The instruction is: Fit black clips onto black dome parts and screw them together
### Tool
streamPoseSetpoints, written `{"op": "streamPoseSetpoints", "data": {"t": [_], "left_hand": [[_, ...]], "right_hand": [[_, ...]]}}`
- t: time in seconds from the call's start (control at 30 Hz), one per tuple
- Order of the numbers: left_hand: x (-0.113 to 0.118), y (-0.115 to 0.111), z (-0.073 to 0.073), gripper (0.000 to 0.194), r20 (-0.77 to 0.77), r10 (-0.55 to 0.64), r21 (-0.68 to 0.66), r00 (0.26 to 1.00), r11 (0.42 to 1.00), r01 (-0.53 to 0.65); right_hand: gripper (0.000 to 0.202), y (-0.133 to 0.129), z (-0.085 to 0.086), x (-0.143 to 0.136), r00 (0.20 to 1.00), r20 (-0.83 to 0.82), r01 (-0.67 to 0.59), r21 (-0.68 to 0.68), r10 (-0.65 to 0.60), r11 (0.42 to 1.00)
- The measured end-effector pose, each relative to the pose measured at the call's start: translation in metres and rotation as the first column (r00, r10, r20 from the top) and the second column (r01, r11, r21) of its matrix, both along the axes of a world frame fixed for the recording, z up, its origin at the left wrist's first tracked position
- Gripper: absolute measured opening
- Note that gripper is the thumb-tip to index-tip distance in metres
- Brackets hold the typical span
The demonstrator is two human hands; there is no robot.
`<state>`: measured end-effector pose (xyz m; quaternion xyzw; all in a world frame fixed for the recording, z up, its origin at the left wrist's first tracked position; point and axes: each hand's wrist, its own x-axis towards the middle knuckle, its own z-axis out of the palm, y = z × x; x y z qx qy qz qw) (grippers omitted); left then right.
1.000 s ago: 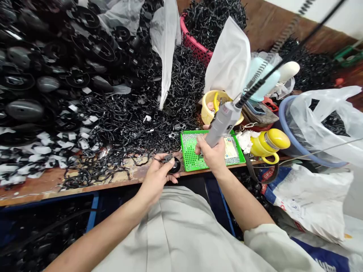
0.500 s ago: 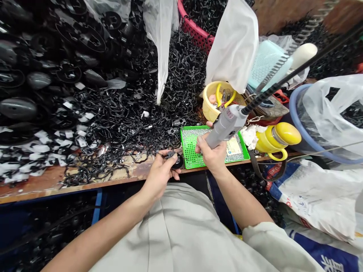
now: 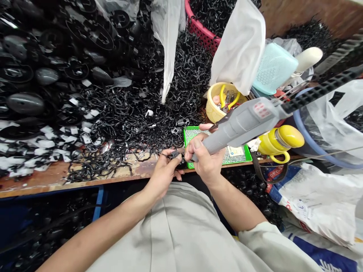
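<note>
A small black plastic part (image 3: 174, 154) is pinched between the thumb and fingers of my left hand (image 3: 165, 168), just over the table's front edge. My right hand (image 3: 207, 156) is wrapped round a grey electric screwdriver (image 3: 241, 122), which lies slanted with its cable end up to the right. The screwdriver's front end is close beside the black part; its tip is hidden by my fingers. Behind my right hand is a green tray (image 3: 248, 154) with many tiny screws and a small label in it.
Heaps of black clips (image 3: 127, 109) cover the table, with white pieces (image 3: 42, 143) at left. A yellow basket (image 3: 215, 107) with pliers, a red basket (image 3: 198, 26), a yellow cup (image 3: 279, 141) and a blue tub (image 3: 306, 128) stand behind and right. A white sack (image 3: 320, 196) lies at lower right.
My right hand has moved left towards my left hand, and the screwdriver has tilted flatter, its front end now beside the black part. The view has shifted slightly.
</note>
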<state>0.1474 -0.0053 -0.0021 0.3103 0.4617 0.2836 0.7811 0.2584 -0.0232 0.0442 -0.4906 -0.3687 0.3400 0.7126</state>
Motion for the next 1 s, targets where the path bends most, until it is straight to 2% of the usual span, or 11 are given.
{"op": "streamPoseSetpoints", "data": {"t": [0.23,0.37,0.5,0.63,0.77,1.0], "left_hand": [[-0.002,-0.001,0.001,0.048,-0.012,0.002,0.055,1.0,0.998,-0.002],[-0.002,-0.001,0.002,0.041,-0.053,-0.037,0.041,0.998,0.998,0.039],[-0.001,-0.001,0.002,0.037,-0.092,-0.082,0.057,0.992,0.995,0.087],[0.004,0.0,0.001,0.033,-0.096,-0.087,0.125,0.992,0.987,0.099],[0.009,0.001,0.002,0.029,-0.128,-0.096,0.123,0.987,0.986,0.112],[0.008,0.002,0.002,0.023,-0.171,-0.117,0.118,0.978,0.983,0.138]], "right_hand": [[0.029,0.0,-0.019,-0.009,0.998,0.011,-0.055,-0.111,0.056,0.992],[0.029,-0.001,-0.012,-0.004,0.997,-0.053,-0.057,-0.092,0.052,0.994],[0.033,-0.004,-0.004,0.023,0.999,-0.043,-0.015,-0.064,0.012,0.998],[0.042,-0.005,-0.019,0.048,0.993,0.053,0.106,-0.083,-0.102,0.991],[0.04,-0.003,-0.039,0.052,0.992,0.088,0.108,-0.159,-0.095,0.981],[0.034,-0.004,-0.041,0.047,0.982,0.158,0.13,-0.185,-0.101,0.974]]}}
